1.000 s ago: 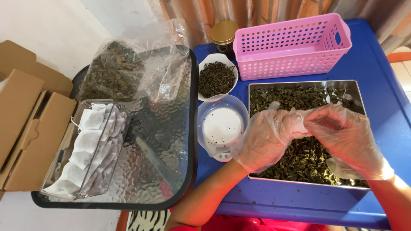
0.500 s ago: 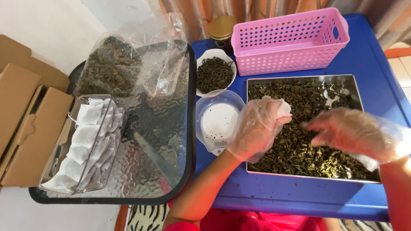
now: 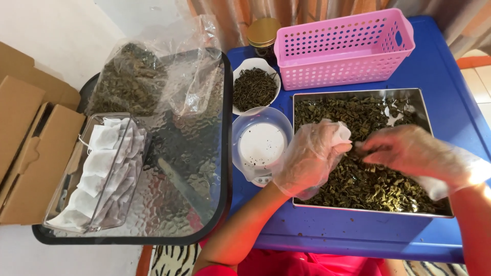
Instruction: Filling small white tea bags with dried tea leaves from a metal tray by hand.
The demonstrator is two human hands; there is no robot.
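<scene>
Right hand (image 3: 409, 151) back at left hand's (image 3: 312, 158) pinched tea bag (image 3: 340, 134)

My left hand (image 3: 312, 158) wears a thin, clear plastic glove, loose and crinkled, with slack film bunching past the fingertips and around the wrist. My right hand (image 3: 409, 151) wears the same kind of glove, baggy and see-through, its open cuff flaring out wide and pale at the wrist. Both gloves end at the wrists, and my forearms are bare below them, with no sleeves, watch or bands. Red clothing shows at the bottom edge, below my arms.
</scene>
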